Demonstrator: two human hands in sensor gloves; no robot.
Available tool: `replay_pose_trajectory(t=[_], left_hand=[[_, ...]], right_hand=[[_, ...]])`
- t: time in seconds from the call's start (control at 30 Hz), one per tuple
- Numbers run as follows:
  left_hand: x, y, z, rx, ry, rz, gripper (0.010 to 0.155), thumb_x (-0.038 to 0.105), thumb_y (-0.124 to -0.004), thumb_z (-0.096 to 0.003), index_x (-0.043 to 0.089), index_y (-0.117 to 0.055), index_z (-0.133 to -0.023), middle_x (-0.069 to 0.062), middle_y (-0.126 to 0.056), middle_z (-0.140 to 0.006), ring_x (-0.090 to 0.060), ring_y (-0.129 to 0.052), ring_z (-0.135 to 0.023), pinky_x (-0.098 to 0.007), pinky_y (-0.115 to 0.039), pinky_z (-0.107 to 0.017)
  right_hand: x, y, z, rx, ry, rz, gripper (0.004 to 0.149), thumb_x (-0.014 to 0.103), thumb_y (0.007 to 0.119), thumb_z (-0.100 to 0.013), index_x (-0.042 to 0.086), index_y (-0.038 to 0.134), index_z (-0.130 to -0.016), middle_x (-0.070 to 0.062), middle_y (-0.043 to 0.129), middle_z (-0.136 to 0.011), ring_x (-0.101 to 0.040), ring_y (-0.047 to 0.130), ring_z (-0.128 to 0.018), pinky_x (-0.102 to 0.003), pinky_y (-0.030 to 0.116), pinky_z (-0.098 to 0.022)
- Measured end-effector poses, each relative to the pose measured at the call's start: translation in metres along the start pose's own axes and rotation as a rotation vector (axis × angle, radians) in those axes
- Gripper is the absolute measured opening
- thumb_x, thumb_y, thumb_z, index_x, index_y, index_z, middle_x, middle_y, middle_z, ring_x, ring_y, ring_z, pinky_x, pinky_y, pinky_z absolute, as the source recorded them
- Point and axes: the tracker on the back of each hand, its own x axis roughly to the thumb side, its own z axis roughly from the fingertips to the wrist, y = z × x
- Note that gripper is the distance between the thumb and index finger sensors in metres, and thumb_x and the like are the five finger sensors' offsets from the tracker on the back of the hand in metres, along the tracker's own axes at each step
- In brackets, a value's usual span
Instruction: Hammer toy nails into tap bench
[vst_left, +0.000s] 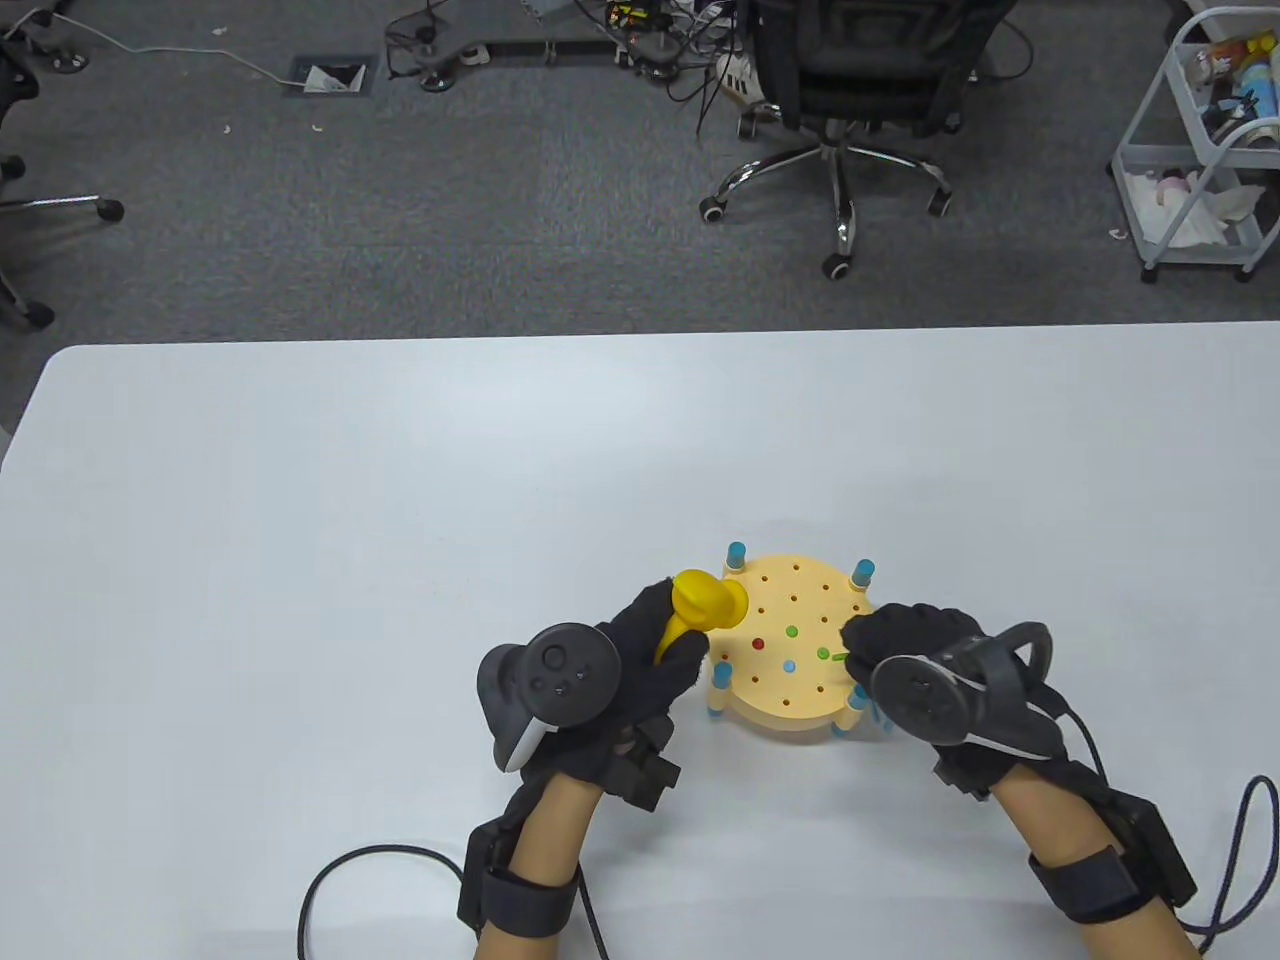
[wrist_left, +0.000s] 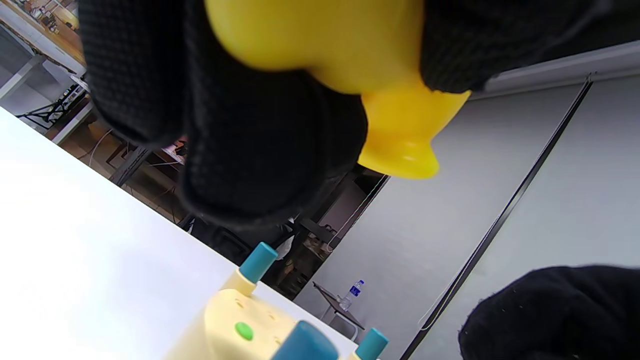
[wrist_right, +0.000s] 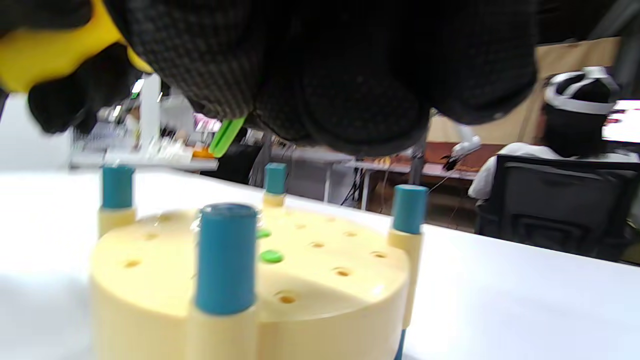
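Note:
A round pale-yellow tap bench (vst_left: 800, 690) with blue corner posts stands on the white table. Red (vst_left: 757, 643), green (vst_left: 792, 632) and blue (vst_left: 789, 665) nail heads sit flush in its top. My left hand (vst_left: 650, 650) grips a yellow toy hammer (vst_left: 705, 605), its head raised over the bench's left edge; the hammer also shows in the left wrist view (wrist_left: 350, 65). My right hand (vst_left: 885, 645) holds a thin green nail (vst_left: 835, 657) over the bench's right side; the nail hangs from my fingers in the right wrist view (wrist_right: 226, 136).
The white table (vst_left: 400, 520) spreads wide to the left and behind the bench. Cables trail from both wrists at the near edge. An office chair (vst_left: 850, 100) and a wire cart (vst_left: 1200, 150) stand on the floor beyond the table.

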Motion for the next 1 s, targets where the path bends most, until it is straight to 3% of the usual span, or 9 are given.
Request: replay_pose_trajectory(t=[0.23, 0.7, 1.0], left_hand=[[-0.008, 0.0, -0.001, 0.011, 0.038, 0.022, 0.066, 0.051, -0.077, -0.0382, 0.006, -0.073, -0.087, -0.013, -0.102, -0.057, -0.019, -0.107, -0.026, -0.045, -0.086, -0.037], [-0.011, -0.002, -0.003, -0.02, 0.049, 0.021, 0.066, 0.051, -0.076, -0.0386, 0.006, -0.072, -0.088, -0.013, -0.101, -0.057, -0.019, -0.106, -0.026, -0.045, -0.086, -0.036], [-0.01, -0.002, -0.003, -0.033, 0.05, 0.029, 0.066, 0.051, -0.076, -0.0387, 0.006, -0.071, -0.088, -0.014, -0.101, -0.058, -0.019, -0.106, -0.027, -0.045, -0.086, -0.037]], right_hand=[[0.038, 0.014, -0.019, 0.151, -0.098, 0.36, 0.04, 0.039, 0.081, -0.038, 0.023, 0.087, -0.074, -0.006, 0.096, -0.06, -0.018, 0.099, -0.042, -0.04, 0.085, -0.046], [0.054, 0.021, -0.027, 0.243, -0.141, 0.44, 0.039, 0.039, 0.082, -0.037, 0.023, 0.089, -0.073, -0.006, 0.097, -0.059, -0.018, 0.1, -0.041, -0.041, 0.086, -0.045], [0.059, 0.025, -0.027, 0.237, -0.149, 0.5, 0.04, 0.039, 0.082, -0.037, 0.022, 0.089, -0.073, -0.005, 0.098, -0.058, -0.018, 0.101, -0.04, -0.04, 0.086, -0.044]])
